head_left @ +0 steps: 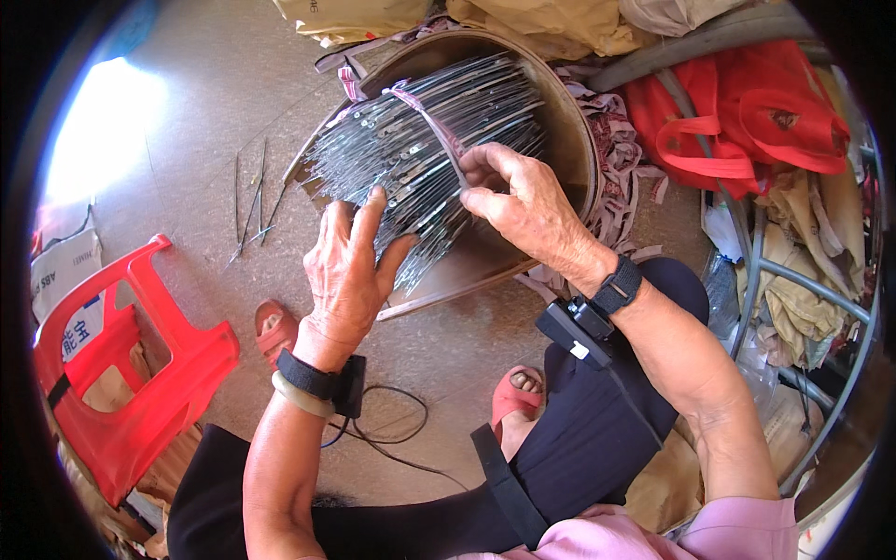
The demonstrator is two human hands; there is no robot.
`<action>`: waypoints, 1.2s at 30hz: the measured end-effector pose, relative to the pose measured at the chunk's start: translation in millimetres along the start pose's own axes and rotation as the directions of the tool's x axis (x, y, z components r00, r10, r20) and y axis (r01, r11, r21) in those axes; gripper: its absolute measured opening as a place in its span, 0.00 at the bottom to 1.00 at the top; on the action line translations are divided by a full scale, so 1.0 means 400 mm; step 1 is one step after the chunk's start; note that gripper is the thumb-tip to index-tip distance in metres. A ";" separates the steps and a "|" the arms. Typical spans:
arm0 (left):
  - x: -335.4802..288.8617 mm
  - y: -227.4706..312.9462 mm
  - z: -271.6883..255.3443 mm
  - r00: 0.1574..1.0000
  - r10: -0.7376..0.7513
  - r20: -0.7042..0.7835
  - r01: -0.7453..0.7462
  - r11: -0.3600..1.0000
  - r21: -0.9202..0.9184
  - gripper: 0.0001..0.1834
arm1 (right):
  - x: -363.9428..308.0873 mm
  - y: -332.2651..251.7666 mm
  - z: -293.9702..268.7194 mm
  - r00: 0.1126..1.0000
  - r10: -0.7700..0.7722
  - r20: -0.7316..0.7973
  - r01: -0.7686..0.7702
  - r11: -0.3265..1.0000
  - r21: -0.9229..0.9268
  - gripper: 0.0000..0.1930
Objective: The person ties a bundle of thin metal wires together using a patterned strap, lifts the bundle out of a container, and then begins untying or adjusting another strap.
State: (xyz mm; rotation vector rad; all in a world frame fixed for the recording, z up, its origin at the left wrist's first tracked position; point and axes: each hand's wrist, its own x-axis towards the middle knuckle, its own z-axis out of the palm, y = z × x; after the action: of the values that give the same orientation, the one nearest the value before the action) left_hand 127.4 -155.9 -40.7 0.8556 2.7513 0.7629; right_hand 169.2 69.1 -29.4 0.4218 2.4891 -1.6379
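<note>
A thick bundle of thin metal strips [364,149] lies in a round, shallow brown container [571,103]. Across the bundle runs a pale pink cloth strip [431,119] with red marks. My right hand [523,201] pinches the near end of that strip between thumb and fingers, at the bundle's right side. At the near left edge of the metal strips is my left hand [350,252], its fingers spread and fingertips against the strips. What lies under the bundle is hidden.
A few loose metal strips [250,201] lie on the floor to the left. A red plastic stool [177,345] stands at the left. More cloth strips [616,149] heap beside the container, near a red bag [691,121] and a grey metal frame [812,294]. A black cable [397,439] curls on the floor.
</note>
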 end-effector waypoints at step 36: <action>-0.020 -0.024 -0.002 0.972 0.087 -0.217 -0.128 0.975 -0.184 0.30 | 0.009 0.004 -0.016 0.991 0.067 -0.119 -0.072 0.997 -0.033 0.18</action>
State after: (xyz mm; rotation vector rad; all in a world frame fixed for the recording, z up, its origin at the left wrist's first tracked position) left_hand 129.2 -167.5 -45.0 0.9386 2.7584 1.1862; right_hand 166.4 76.0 -29.2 0.6102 2.5523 -1.5814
